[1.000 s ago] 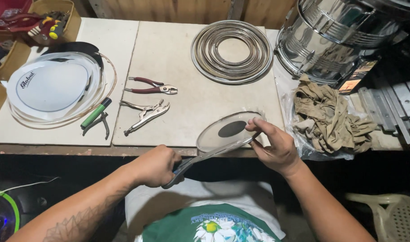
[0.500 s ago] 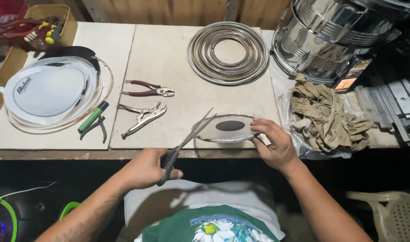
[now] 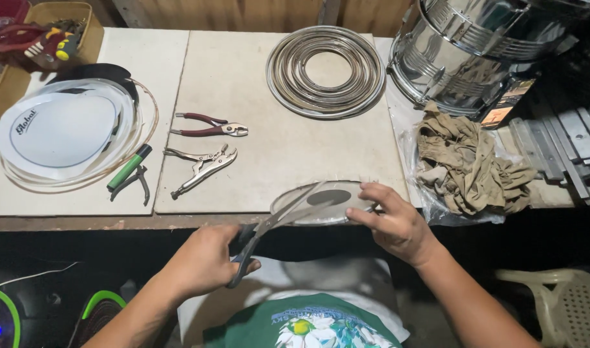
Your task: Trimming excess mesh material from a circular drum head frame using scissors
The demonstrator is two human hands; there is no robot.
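Observation:
My left hand (image 3: 201,261) grips the handles of a pair of grey scissors (image 3: 275,225), whose blades point up and right over a clear round plastic disc (image 3: 320,201) with a dark oval patch in its middle. My right hand (image 3: 395,222) holds the disc by its right edge, flat at the front edge of the pale table (image 3: 275,148). The scissor blades lie across the disc's left part.
Red-handled pliers (image 3: 211,125) and locking pliers (image 3: 201,167) lie on the table's middle. A white drumhead stack (image 3: 63,132) and a green marker (image 3: 128,167) sit left. Metal hoops (image 3: 326,69), a chrome drum shell (image 3: 475,45) and a brown rag (image 3: 465,161) are at the back and right.
The disc has gone from tilted up to lying flat at the table's edge. The scissors have swung up from below so their blades now cross the disc.

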